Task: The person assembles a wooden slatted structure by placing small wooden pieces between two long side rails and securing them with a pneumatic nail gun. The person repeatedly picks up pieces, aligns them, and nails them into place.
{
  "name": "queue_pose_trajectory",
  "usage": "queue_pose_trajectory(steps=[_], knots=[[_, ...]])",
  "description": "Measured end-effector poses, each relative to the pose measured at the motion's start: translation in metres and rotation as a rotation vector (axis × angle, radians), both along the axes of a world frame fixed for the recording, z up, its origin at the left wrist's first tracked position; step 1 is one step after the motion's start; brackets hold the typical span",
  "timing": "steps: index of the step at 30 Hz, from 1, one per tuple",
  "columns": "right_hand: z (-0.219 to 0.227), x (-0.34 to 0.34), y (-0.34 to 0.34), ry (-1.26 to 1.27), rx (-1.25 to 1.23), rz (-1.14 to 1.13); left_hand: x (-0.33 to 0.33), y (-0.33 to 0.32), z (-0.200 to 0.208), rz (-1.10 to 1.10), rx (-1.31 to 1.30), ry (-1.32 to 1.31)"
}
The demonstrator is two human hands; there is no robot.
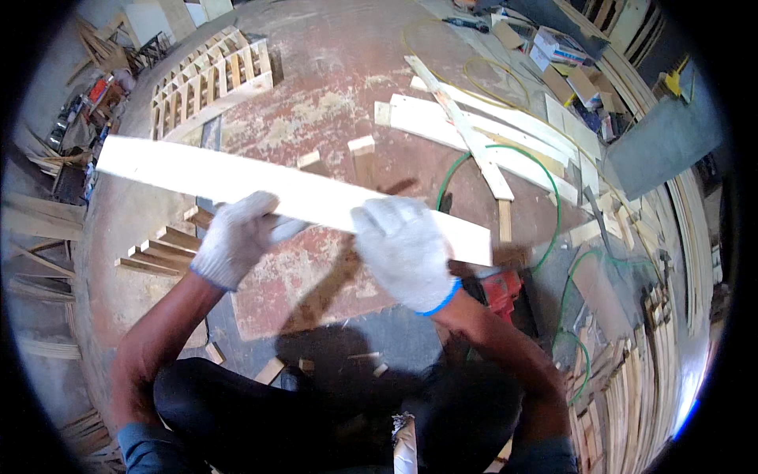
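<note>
A long, flat, pale wooden board (308,189) is held up across my front, its left end farther away than its right. My left hand (237,237), in a white knit glove, is closed on the near edge left of the middle. Gloved as well, my right hand (407,249) wraps over the board toward its right end, and its thumb is hidden. Just past the board, short wood blocks (362,148) stand on the floor. Several wood pieces (162,251) lie side by side left of my left hand. A red tool (503,292) sits beyond my right wrist.
A slatted wooden frame (207,85) lies at the far left. White boards (430,122) lie crossed at the far right, beside a looped green hose (557,221). Cardboard boxes (560,47) and long wood strips (632,387) line the right side. Small offcuts (270,370) are near my legs.
</note>
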State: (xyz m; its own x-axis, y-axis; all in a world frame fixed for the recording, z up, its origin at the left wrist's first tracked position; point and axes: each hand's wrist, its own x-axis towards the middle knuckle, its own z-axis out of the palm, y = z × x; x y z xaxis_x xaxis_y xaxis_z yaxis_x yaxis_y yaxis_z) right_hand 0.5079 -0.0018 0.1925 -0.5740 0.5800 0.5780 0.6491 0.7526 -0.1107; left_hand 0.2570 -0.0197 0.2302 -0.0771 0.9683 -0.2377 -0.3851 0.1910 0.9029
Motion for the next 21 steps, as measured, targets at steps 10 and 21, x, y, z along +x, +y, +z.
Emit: queue_pose_trajectory(steps=[10,21], knots=[[-0.096,-0.07,-0.077,-0.04,-0.181,0.256,-0.119,-0.169,-0.13,0.314,-0.14,-0.273],[-0.1,-0.082,-0.071,-0.128,-0.276,0.244,-0.152,-0.205,-0.162,0.577,-0.101,-0.428]])
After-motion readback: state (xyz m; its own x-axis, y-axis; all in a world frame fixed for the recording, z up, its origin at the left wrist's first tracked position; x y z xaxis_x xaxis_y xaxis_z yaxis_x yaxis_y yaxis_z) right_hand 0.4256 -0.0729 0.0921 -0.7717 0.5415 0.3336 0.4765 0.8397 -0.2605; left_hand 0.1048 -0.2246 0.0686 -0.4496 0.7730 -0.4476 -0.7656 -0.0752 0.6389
